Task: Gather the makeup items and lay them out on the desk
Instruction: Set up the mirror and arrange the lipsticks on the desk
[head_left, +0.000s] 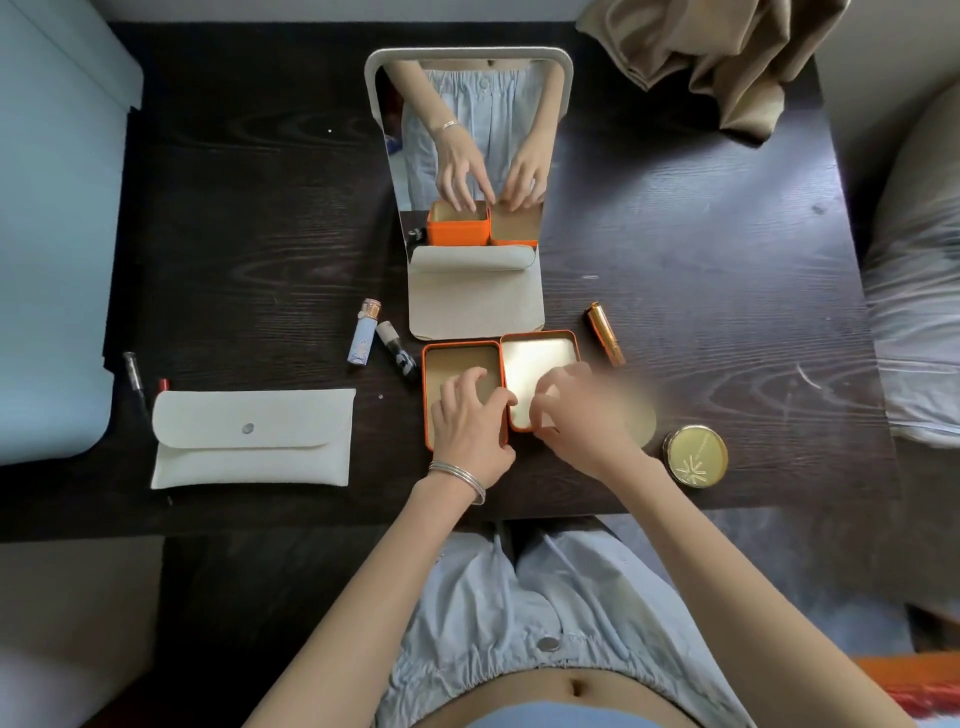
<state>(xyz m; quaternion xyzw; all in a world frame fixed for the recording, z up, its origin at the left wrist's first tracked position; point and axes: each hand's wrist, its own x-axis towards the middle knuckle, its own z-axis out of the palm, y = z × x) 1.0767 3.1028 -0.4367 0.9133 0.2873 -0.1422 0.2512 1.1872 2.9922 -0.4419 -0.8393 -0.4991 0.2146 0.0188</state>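
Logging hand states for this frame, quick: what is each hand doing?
Left hand: fingers curled, resting in the orange metal tin base; grip cannot be told.
Right hand: blurred, over the orange tin lid; cannot be told.
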